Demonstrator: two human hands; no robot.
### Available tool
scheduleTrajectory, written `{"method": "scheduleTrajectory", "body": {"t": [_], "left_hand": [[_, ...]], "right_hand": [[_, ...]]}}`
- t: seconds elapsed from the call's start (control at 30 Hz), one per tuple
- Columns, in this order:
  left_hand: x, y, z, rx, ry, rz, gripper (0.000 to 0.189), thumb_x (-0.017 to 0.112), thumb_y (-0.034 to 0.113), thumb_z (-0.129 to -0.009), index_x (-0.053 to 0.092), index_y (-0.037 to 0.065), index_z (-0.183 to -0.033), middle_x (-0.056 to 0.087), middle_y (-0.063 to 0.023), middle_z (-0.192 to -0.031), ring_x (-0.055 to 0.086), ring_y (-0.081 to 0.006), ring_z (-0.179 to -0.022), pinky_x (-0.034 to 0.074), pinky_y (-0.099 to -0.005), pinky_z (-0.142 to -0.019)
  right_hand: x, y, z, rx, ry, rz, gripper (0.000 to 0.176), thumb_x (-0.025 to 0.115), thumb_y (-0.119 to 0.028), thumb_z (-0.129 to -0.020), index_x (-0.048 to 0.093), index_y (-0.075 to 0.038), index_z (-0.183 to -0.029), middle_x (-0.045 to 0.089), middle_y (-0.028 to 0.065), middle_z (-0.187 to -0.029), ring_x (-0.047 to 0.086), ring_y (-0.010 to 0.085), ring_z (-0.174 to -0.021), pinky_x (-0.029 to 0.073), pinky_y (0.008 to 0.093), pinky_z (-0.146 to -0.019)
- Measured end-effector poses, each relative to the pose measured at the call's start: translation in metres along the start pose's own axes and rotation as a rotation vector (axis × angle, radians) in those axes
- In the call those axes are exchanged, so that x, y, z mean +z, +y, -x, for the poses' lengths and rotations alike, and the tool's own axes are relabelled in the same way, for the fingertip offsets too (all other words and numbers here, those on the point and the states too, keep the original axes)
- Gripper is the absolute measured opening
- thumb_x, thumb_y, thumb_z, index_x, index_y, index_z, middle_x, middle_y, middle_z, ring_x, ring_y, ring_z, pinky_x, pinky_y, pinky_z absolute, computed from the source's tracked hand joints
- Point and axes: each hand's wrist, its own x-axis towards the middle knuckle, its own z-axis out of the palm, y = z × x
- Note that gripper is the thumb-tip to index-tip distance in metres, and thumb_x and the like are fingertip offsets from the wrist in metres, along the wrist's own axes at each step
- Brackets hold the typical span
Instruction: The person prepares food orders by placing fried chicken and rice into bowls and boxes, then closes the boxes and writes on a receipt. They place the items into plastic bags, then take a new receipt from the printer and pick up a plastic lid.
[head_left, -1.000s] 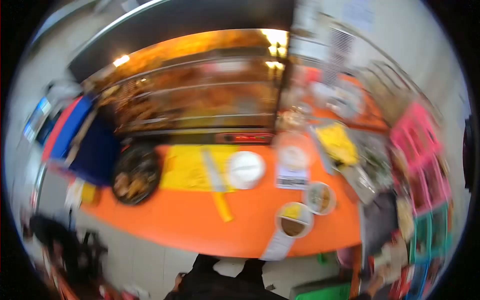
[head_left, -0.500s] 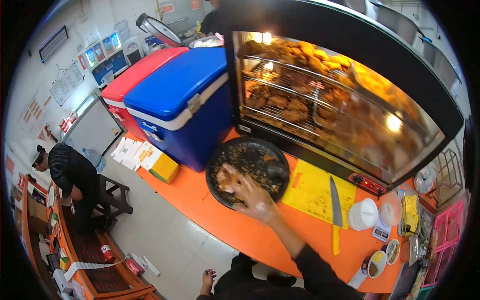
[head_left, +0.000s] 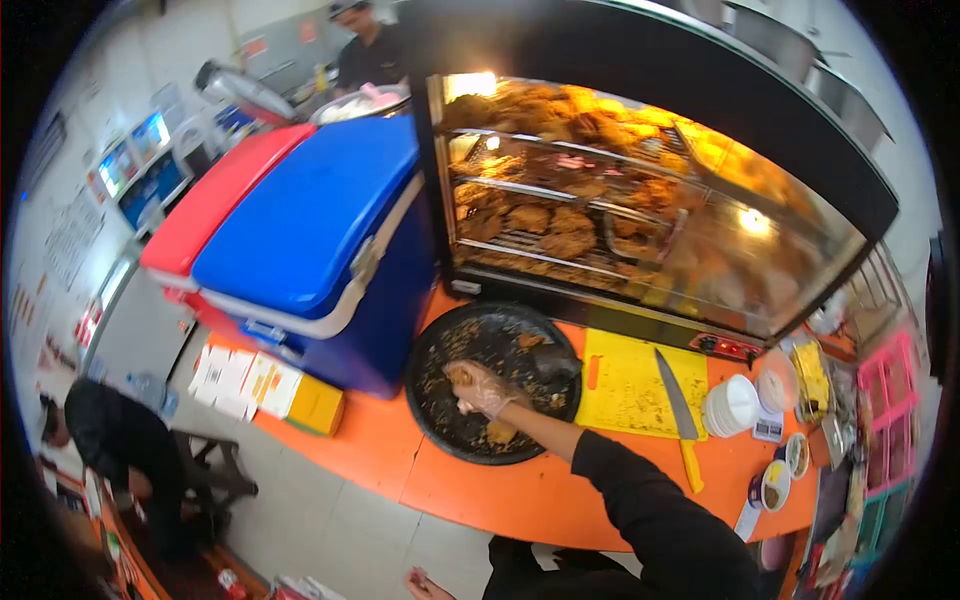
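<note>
My right hand [head_left: 482, 390], in a clear plastic glove, reaches into a round black pan [head_left: 432, 425]. Its fingers close round a brown piece of fried chicken [head_left: 460, 374], partly hidden by the glove. Another golden-brown piece [head_left: 501, 431] lies just below my wrist, and a smaller one [head_left: 530, 341] sits near the pan's far side. Crumbs are scattered over the pan's bottom. Down at the lower edge of the view hangs my left hand [head_left: 424, 583], small and slightly blurred, its fingers loosely apart with nothing visible in them.
Behind the pan stands a lit glass warming cabinet [head_left: 640, 220] with fried chicken. A knife [head_left: 677, 400] lies on a yellow cutting board [head_left: 625, 370]. Blue [head_left: 310, 220] and red [head_left: 225, 205] coolers, a yellow-white box [head_left: 316, 403] and white tubs [head_left: 733, 405] flank it. Two other people are at left and back.
My right hand has gone from spread fingers over the chicken to a closed grip on a piece, farther left in the pan. The view has shifted, and a person shows more at the back.
</note>
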Motion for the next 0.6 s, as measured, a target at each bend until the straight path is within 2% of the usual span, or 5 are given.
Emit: {"method": "scheduleTrajectory", "body": {"t": [0.1,0.13,0.3,0.4,0.6], "left_hand": [[0.059,0.140,-0.056,0.265,-0.109,0.267,0.030,0.044,0.026,-0.087,0.045,0.002,-0.104,0.051,-0.0098,-0.100,0.049,-0.0213,-0.093,0.036,-0.0380,-0.085],[0.081,0.217,-0.057,0.375,-0.250,0.384,0.026,0.045,0.022,-0.087,0.046,-0.002,-0.099,0.048,-0.0099,-0.096,0.046,-0.0201,-0.093,0.035,-0.0339,-0.086],[0.246,0.440,-0.021,1.620,-0.994,0.094,0.033,0.052,0.012,-0.077,0.050,0.004,-0.110,0.052,-0.0116,-0.108,0.048,-0.0291,-0.104,0.036,-0.0376,-0.089],[0.372,0.466,0.031,2.200,-0.621,-0.014,0.037,0.054,0.015,-0.072,0.051,0.005,-0.108,0.051,-0.0068,-0.108,0.043,-0.0200,-0.108,0.033,-0.0356,-0.090],[0.452,0.468,0.011,2.502,-0.324,-0.313,0.030,0.052,0.018,-0.073,0.057,0.004,-0.099,0.047,-0.0065,-0.110,0.038,-0.0227,-0.113,0.032,-0.0365,-0.092]], "right_hand": [[-0.011,0.007,-0.002,0.218,0.107,-1.412,0.037,0.050,-0.025,-0.085,0.045,-0.012,-0.119,0.056,0.0115,-0.103,0.061,0.0271,-0.084,0.053,0.0374,-0.069],[-0.018,0.017,0.000,-0.153,-0.097,-1.615,0.038,0.050,-0.025,-0.085,0.044,-0.012,-0.120,0.053,0.0133,-0.110,0.058,0.0263,-0.093,0.051,0.0395,-0.077],[-0.031,0.003,0.098,-0.323,0.117,-1.807,0.043,0.045,-0.029,-0.088,0.038,-0.015,-0.127,0.043,0.0131,-0.125,0.043,0.0295,-0.115,0.043,0.0423,-0.089],[-0.049,-0.006,0.162,-0.321,0.179,-1.933,0.046,0.043,-0.031,-0.088,0.035,-0.016,-0.131,0.035,0.0137,-0.133,0.034,0.0309,-0.123,0.040,0.0416,-0.093],[-0.051,0.044,0.271,-0.284,0.401,-1.682,0.048,0.043,-0.029,-0.086,0.034,-0.016,-0.132,0.028,0.0179,-0.137,0.031,0.0363,-0.124,0.035,0.0452,-0.097]]}}
